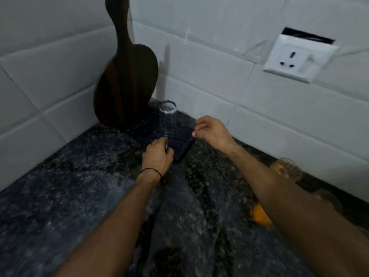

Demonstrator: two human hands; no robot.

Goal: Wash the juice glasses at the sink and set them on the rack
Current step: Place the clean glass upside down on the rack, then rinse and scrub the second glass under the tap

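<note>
A tall clear juice glass (167, 116) stands upside down, base up and slightly tilted, on a flat black rack (184, 141) in the counter's corner. My left hand (157, 156) grips the glass at its lower end, where the rim meets the rack. Fingers loosely curled, my right hand (212, 132) sits at the rack's right edge with nothing visible between them. Two more glasses with orange juice residue, one (287, 168) near the wall and another (259, 215) partly hidden behind my right forearm, are on the counter to the right.
A dark wooden cutting board (124, 82) leans upright in the tiled corner just behind the rack. The dark speckled granite counter (69, 186) looks wet. A white wall socket (299, 57) sits on the tiles at the upper right.
</note>
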